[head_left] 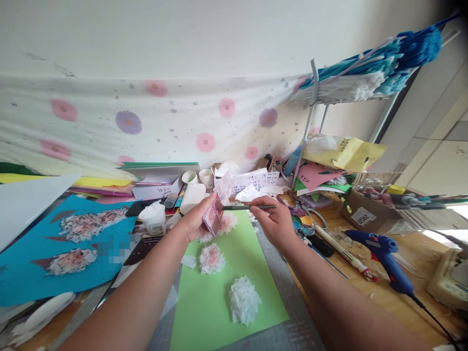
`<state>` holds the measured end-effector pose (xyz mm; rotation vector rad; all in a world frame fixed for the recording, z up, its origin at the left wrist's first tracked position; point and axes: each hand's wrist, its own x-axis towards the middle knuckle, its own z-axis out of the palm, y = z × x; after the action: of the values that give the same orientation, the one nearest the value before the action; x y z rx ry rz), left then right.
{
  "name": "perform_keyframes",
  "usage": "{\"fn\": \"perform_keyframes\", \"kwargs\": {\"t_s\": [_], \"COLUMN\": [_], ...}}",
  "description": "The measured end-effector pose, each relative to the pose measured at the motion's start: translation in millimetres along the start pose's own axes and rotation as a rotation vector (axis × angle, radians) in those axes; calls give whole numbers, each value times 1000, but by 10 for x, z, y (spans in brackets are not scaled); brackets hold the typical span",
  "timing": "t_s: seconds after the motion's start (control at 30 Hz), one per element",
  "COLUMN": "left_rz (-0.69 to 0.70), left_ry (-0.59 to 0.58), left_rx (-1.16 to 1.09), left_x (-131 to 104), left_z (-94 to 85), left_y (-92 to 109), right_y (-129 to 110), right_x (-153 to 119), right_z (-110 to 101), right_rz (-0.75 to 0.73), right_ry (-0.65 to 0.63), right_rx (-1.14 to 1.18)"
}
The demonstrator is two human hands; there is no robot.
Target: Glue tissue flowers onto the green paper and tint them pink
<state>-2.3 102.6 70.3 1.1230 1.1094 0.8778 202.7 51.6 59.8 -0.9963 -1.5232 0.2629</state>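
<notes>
My left hand (197, 218) is closed round a small pink case (212, 217) with a clear lid raised, held tilted over the far end of a green sheet (226, 296). In my right hand (273, 220) is a thin dark-handled brush (239, 207), its tip pointing left and reaching the case. Beneath the case a pink-tinted paper flower (228, 223) is partly hidden. Nearer on the sheet lies another white flower with a pink middle (212, 259). A plain white paper flower (244, 301) sits near the sheet's front edge.
At left, a blue sheet (22, 273) bears crumpled-paper shapes. A white cup (152, 218) stands beside it. To the right are a blue glue gun (382, 256) with a cord, scissors (316, 214) and a cardboard box (365, 212). A rack (310, 122) holds pipe cleaners.
</notes>
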Motion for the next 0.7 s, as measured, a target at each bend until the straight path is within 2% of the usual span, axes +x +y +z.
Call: {"fn": "perform_keyframes", "kwargs": {"t_s": [0.13, 0.27, 0.37, 0.53, 0.7], "left_rz": [-17, -19, -11, 15, 73], "left_ry": [-5, -6, -11, 3, 61], "left_rx": [0, 1, 0, 10, -3], "left_x": [-3, 23, 47, 73, 52], "left_z": [0, -8, -13, -91, -238], "left_y": [17, -14, -43, -28, 68], "right_y": [-24, -38, -11, 82, 125], "right_x": [-9, -9, 2, -1, -36], "right_z": [3, 6, 14, 49, 116], "right_rz": [-8, 0, 43, 11, -32], "right_ry": [40, -38, -84, -109, -242], "right_rx": [56, 114, 38, -179, -248]}}
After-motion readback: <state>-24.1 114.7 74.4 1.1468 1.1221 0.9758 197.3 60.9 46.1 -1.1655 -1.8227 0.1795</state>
